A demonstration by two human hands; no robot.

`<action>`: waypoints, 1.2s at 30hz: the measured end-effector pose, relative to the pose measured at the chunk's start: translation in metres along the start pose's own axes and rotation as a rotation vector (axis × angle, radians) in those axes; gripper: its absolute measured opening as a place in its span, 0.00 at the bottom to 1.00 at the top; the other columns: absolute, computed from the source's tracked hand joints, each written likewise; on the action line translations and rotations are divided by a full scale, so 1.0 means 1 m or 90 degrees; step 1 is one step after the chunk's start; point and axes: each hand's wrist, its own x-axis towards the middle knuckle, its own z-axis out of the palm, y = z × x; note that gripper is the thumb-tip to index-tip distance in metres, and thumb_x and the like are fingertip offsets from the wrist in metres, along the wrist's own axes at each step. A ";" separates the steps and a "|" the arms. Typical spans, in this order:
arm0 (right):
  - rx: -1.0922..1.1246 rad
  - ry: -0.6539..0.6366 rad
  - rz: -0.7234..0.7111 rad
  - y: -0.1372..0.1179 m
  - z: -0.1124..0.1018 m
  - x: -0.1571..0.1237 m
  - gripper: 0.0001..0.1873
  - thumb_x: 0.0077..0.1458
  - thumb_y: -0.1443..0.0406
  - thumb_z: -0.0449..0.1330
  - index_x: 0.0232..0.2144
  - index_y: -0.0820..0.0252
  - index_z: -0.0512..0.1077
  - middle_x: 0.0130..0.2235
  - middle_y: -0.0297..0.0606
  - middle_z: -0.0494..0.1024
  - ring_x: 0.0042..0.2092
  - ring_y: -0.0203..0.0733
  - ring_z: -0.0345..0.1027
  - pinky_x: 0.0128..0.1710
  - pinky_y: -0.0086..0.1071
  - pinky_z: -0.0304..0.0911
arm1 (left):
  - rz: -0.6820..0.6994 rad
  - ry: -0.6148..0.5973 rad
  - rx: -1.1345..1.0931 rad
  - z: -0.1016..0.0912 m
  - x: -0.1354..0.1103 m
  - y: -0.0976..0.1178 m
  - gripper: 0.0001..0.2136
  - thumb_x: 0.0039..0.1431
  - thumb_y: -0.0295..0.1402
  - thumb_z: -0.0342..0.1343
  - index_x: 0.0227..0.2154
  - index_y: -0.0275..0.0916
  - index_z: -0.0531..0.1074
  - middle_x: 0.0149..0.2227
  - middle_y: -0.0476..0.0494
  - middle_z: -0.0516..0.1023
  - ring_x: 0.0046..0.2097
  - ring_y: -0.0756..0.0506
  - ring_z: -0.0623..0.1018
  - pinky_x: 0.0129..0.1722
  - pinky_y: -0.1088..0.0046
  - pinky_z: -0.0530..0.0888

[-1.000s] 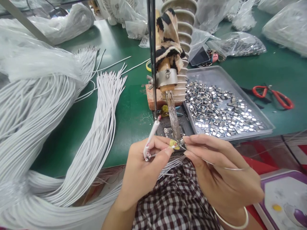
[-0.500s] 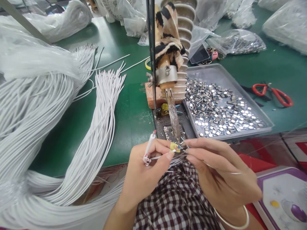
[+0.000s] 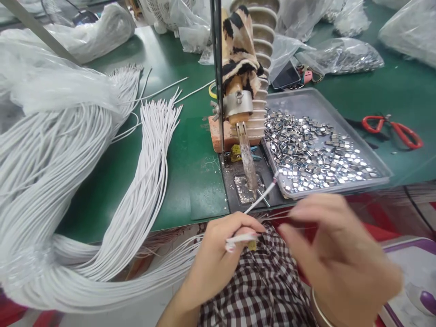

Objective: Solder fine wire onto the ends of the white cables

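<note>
My left hand is closed around a thin white pen-like tool whose tip points up toward the press punch. It also pinches white cords that trail off to the left. My right hand is smeared by motion below the grey tray, fingers curled, and a thin strand seems to run from it. The tray is full of small shiny metal clips. The punch hangs over a dark metal base plate.
Big bundles of white cord cover the left of the green table. Red-handled scissors lie at the right. A phone and plastic bags sit behind the tray. A purple-rimmed tray is at lower right.
Both hands have pulled back from the punch toward my lap. The white tool in my left hand has swung from pointing up to pointing right. The right hand moves fast, now blurred.
</note>
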 end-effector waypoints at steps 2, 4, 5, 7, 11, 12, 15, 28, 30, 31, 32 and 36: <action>0.014 -0.147 -0.070 -0.009 0.005 0.001 0.12 0.53 0.73 0.66 0.41 0.59 0.75 0.36 0.37 0.78 0.40 0.42 0.68 0.40 0.37 0.68 | 0.016 -0.045 0.019 0.003 0.001 0.000 0.13 0.69 0.34 0.52 0.29 0.38 0.76 0.29 0.46 0.77 0.31 0.46 0.74 0.32 0.72 0.68; 0.027 -0.168 -0.087 -0.014 0.010 0.002 0.08 0.55 0.75 0.63 0.36 0.60 0.75 0.33 0.36 0.79 0.36 0.40 0.68 0.37 0.35 0.69 | 0.022 -0.058 0.015 0.004 0.000 -0.001 0.12 0.67 0.32 0.54 0.27 0.38 0.73 0.28 0.47 0.75 0.30 0.47 0.72 0.32 0.73 0.67; 0.040 -0.150 -0.079 -0.014 0.011 0.003 0.08 0.56 0.76 0.62 0.35 0.61 0.75 0.31 0.36 0.79 0.35 0.39 0.68 0.36 0.34 0.69 | 0.021 -0.054 0.003 0.003 -0.001 -0.002 0.10 0.66 0.32 0.56 0.28 0.38 0.73 0.27 0.48 0.74 0.30 0.48 0.71 0.31 0.74 0.66; 0.074 -0.111 -0.047 -0.012 0.013 0.004 0.08 0.55 0.77 0.63 0.33 0.61 0.75 0.29 0.34 0.78 0.33 0.37 0.69 0.34 0.32 0.69 | 0.030 -0.017 -0.039 0.001 -0.004 -0.004 0.06 0.63 0.34 0.60 0.31 0.39 0.75 0.28 0.49 0.72 0.29 0.49 0.69 0.30 0.74 0.64; 0.163 -0.117 0.018 -0.005 0.009 0.005 0.08 0.55 0.76 0.64 0.32 0.59 0.77 0.28 0.33 0.79 0.31 0.35 0.71 0.31 0.29 0.70 | 0.087 0.094 -0.095 0.001 -0.007 -0.007 0.10 0.64 0.38 0.60 0.28 0.40 0.75 0.26 0.51 0.68 0.28 0.49 0.66 0.28 0.74 0.61; 0.178 -0.128 0.030 -0.004 0.008 0.005 0.09 0.55 0.76 0.63 0.33 0.58 0.78 0.28 0.33 0.80 0.31 0.35 0.71 0.31 0.29 0.70 | 0.092 0.101 -0.091 0.001 -0.007 -0.006 0.11 0.64 0.38 0.60 0.27 0.40 0.74 0.25 0.50 0.67 0.28 0.49 0.66 0.27 0.74 0.60; 0.205 -0.154 0.044 -0.002 0.006 0.005 0.12 0.57 0.76 0.61 0.35 0.56 0.79 0.29 0.33 0.80 0.32 0.35 0.72 0.32 0.30 0.70 | 0.083 0.087 -0.063 0.002 -0.005 -0.003 0.14 0.66 0.39 0.58 0.26 0.39 0.75 0.24 0.49 0.68 0.27 0.49 0.66 0.27 0.72 0.60; 0.219 -0.180 0.081 0.002 0.004 0.012 0.10 0.56 0.75 0.60 0.30 0.57 0.78 0.26 0.33 0.78 0.30 0.36 0.70 0.30 0.30 0.68 | 0.063 0.071 -0.023 -0.002 0.000 0.000 0.15 0.65 0.39 0.59 0.24 0.38 0.76 0.23 0.49 0.70 0.26 0.49 0.67 0.26 0.72 0.61; 0.268 -0.231 0.171 0.002 0.004 0.012 0.11 0.57 0.74 0.58 0.26 0.59 0.76 0.25 0.32 0.75 0.28 0.34 0.67 0.28 0.29 0.65 | 0.072 0.075 -0.043 -0.002 0.001 -0.002 0.11 0.62 0.39 0.62 0.27 0.39 0.78 0.24 0.49 0.72 0.26 0.49 0.68 0.26 0.73 0.61; 0.285 -0.252 0.210 0.001 0.004 0.012 0.12 0.57 0.74 0.57 0.25 0.59 0.74 0.24 0.31 0.73 0.27 0.33 0.66 0.27 0.28 0.64 | 0.075 0.076 -0.054 -0.002 0.001 -0.003 0.10 0.61 0.39 0.63 0.28 0.39 0.78 0.24 0.49 0.73 0.26 0.49 0.68 0.26 0.73 0.61; 0.290 -0.258 0.232 0.001 0.004 0.012 0.12 0.58 0.73 0.57 0.24 0.59 0.73 0.24 0.31 0.72 0.27 0.32 0.65 0.27 0.27 0.63 | 0.075 0.081 -0.063 -0.002 0.000 -0.004 0.09 0.61 0.38 0.64 0.29 0.40 0.79 0.25 0.49 0.73 0.27 0.49 0.68 0.26 0.73 0.62; 0.260 -0.235 0.179 0.000 0.004 0.014 0.10 0.61 0.71 0.57 0.32 0.58 0.78 0.29 0.34 0.77 0.32 0.35 0.70 0.31 0.28 0.66 | 0.035 0.107 -0.082 -0.001 -0.001 -0.007 0.09 0.65 0.37 0.59 0.30 0.40 0.77 0.26 0.50 0.72 0.28 0.50 0.67 0.27 0.74 0.61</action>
